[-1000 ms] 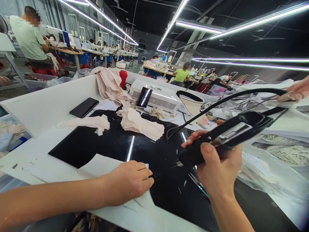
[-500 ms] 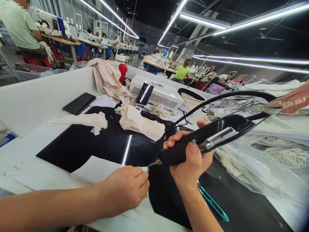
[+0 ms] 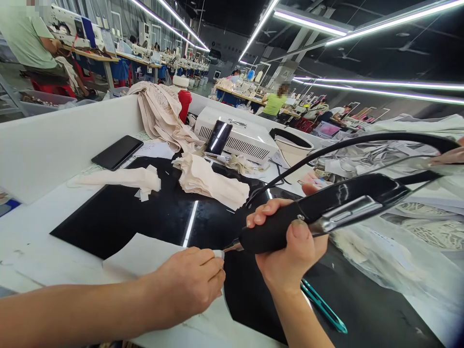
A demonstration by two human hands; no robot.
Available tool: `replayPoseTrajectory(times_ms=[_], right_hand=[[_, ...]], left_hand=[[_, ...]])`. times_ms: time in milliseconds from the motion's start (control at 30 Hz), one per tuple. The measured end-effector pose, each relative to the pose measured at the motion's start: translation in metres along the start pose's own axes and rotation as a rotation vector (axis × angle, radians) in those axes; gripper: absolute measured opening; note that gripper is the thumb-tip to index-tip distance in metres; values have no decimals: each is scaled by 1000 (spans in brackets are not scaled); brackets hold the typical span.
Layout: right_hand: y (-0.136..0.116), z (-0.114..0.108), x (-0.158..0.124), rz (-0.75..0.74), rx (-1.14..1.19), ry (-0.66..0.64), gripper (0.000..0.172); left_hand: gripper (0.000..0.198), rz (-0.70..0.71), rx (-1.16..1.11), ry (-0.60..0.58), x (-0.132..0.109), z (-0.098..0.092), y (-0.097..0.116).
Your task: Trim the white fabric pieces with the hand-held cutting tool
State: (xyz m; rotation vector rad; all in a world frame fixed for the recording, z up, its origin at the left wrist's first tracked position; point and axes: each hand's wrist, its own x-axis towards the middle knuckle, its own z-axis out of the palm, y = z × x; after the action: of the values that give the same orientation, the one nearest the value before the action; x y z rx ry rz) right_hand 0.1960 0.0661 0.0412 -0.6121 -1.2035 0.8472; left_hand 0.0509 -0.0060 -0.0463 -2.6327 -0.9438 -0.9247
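Note:
My left hand (image 3: 192,285) is closed on a small pale piece (image 3: 219,253) at its fingertips, above a white sheet (image 3: 139,253). My right hand (image 3: 290,241) grips a black handheld tool (image 3: 275,229) with a metal lever and a black cable (image 3: 348,143). The tool's metal tip meets or nearly meets the pale piece. Beneath lies a black mat (image 3: 163,217). A teal tool (image 3: 324,307) rests on the mat beside my right wrist. Stacked cream fabric pieces (image 3: 213,183) lie beyond my hands, and another cream piece (image 3: 123,179) is further left.
A white vented box (image 3: 237,135) stands behind, with a phone (image 3: 219,137) leaning on it. Another phone (image 3: 117,152) lies left. Draped fabric (image 3: 159,113), a red spool (image 3: 184,104) and plastic bags (image 3: 380,251) surround the mat. Another person's hand (image 3: 453,154) shows at the right edge.
The tool's rear end and my right hand have shifted slightly right. The other person's hand has moved right, partly out of view. My left hand has barely moved.

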Motion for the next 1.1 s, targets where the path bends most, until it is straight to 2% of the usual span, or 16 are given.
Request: replayPoseTrajectory(times_ms=[267,400,633,1100], right_hand=[[5,-2,-1,-68,10,-13,41],[6,-1,-1,-73,6,-7,40],[7,1,0,-100,55,13,41],[7,1,0,-82,27,26,44]], left_hand=[[22,-51,45,126,-1,-4,2],[27,-49,77,102,-2,-9,4],[18,-85,62,56,-4,-5,5],[24,0,162,-66,-7,-2,2]])
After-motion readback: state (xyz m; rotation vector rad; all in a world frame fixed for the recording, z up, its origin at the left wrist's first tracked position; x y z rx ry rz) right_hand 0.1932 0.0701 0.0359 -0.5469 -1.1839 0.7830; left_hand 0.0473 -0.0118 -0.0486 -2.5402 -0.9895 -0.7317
